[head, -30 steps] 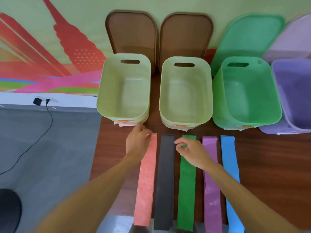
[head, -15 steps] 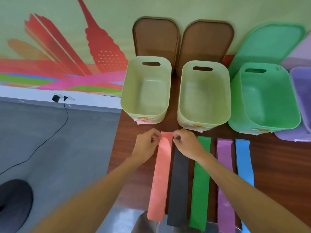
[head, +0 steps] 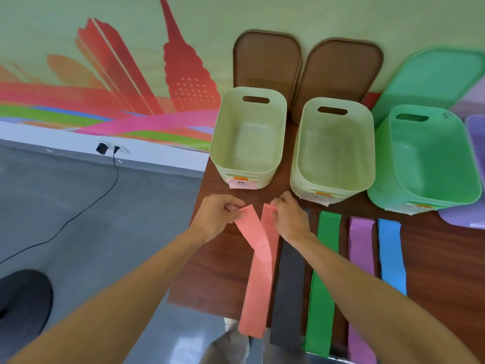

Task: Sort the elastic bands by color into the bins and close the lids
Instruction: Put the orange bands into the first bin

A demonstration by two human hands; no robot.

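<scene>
The salmon band (head: 258,271) lies lengthwise on the tabletop (head: 223,271), leftmost of five. Its near end hangs over the near edge, and its far end is lifted and split into two layers that spread in a V. The left hand (head: 215,219) pinches the left layer between thumb and fingers. The right hand (head: 290,219) pinches the right layer the same way.

Half a second ago the far end was still one flat strip with both hands pinching it close together. The left hand has since drawn its layer off to the left. A second ago the right hand was on the green band (head: 321,285), not this one.

Right of the salmon band, the black band (head: 288,298), the green band, the purple band (head: 360,258) and the blue band (head: 392,258) lie flat and parallel as before. The right forearm crosses the black one.

Just beyond the hands stand the bins with their lids off:
- a pale left bin (head: 262,179)
- a pale middle bin (head: 341,194)
- a green bin (head: 385,190)
- a purple bin (head: 475,143), cut off by the right edge

Behind them two brown lids (head: 266,59) (head: 338,67) and a green lid (head: 433,74) lean on the wall.
</scene>
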